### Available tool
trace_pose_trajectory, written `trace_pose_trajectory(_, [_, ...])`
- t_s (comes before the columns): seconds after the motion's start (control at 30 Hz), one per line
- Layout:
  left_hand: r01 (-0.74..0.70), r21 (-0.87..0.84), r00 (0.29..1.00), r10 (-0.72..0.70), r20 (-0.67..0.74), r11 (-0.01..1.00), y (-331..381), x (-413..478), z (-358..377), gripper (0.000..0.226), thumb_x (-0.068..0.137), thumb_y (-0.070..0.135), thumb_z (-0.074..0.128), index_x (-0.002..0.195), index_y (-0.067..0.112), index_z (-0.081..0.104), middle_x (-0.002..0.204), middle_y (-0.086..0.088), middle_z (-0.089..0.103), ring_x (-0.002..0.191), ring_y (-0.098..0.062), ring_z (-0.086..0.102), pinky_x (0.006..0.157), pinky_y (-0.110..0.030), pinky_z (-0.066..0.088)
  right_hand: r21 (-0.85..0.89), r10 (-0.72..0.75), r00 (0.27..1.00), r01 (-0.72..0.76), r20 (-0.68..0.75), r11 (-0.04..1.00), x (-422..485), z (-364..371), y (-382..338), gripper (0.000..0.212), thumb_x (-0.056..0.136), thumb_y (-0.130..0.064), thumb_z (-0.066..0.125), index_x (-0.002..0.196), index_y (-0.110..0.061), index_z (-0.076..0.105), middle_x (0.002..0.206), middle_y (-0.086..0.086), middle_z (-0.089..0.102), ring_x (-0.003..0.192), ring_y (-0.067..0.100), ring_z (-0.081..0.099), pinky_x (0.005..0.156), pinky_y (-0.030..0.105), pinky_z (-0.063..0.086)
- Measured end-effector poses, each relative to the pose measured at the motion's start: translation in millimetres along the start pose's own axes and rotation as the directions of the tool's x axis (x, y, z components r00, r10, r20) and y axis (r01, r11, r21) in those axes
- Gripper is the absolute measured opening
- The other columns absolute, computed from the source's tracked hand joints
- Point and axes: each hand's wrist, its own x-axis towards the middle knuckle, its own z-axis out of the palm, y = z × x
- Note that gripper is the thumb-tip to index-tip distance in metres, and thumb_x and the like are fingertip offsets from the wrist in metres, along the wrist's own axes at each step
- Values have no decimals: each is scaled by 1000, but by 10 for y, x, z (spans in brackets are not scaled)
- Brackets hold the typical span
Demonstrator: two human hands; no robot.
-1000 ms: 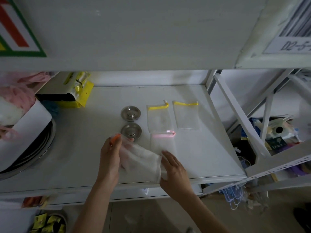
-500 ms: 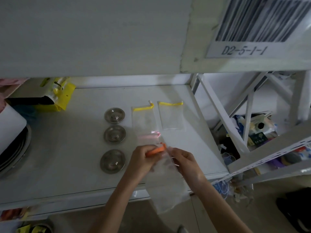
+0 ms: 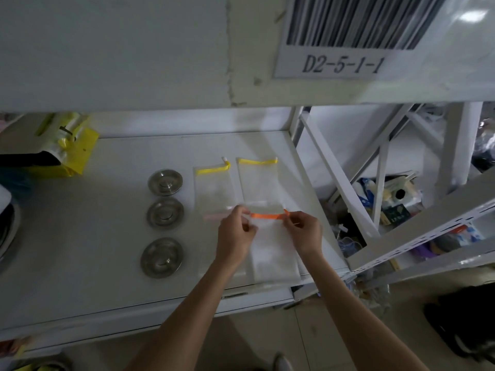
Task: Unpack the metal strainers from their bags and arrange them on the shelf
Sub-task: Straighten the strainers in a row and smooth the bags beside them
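Observation:
Three round metal strainers stand in a column on the white shelf (image 3: 80,236): a far strainer (image 3: 165,182), a middle strainer (image 3: 165,215) and a near strainer (image 3: 162,257). Right of them lie two empty clear bags with yellow strips, the left one (image 3: 214,187) and the right one (image 3: 259,180), and a pink-strip bag (image 3: 214,216) partly under my hands. My left hand (image 3: 235,238) and my right hand (image 3: 304,234) each pinch an end of the orange strip of an empty clear bag (image 3: 270,255), which lies flat near the shelf's front right.
A yellow package (image 3: 67,148) sits at the shelf's back left, and a round dark pan edge (image 3: 6,236) shows at the far left. The upper shelf with a barcode label (image 3: 345,41) hangs overhead. A white rack (image 3: 401,236) with assorted goods stands to the right.
The empty orange-strip bag went from hanging off the shelf edge to lying flat on the shelf. Both hands moved up and right and now hold the strip's two ends.

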Motion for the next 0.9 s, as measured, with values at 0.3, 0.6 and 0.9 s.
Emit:
trace_pose_trajectory(0.3, [-202, 359, 979, 176, 102, 911, -124, -58, -7, 39, 90, 12, 62, 128, 10, 56, 130, -9, 57, 120, -27, 54, 91, -38, 49, -396, -51, 996, 19, -70, 918, 154, 200, 14, 16, 84, -31, 60, 97, -22, 63, 98, 1, 65, 81, 24, 63, 61, 30, 48])
trace_pose_trajectory(0.6, [-97, 581, 978, 187, -96, 808, -741, 77, -923, 51, 84, 23, 36, 116, -4, 65, 115, -24, 66, 106, -41, 64, 91, -47, 53, -241, -528, 817, 574, 234, 782, 23, 1201, -789, 31, 80, -13, 58, 110, -14, 60, 114, 7, 59, 102, 28, 58, 89, 38, 49])
trace_pose_trajectory(0.9, [-60, 711, 997, 12, 72, 701, -1153, -135, -1126, 74, 93, 62, 8, 159, 29, 15, 167, -11, -8, 153, -29, 0, 122, -50, 3, -288, -383, 595, 736, 706, 612, 160, 2299, -1210, 49, 86, -44, 31, 129, -30, 51, 148, 5, 39, 127, 36, 46, 96, 48, 48])
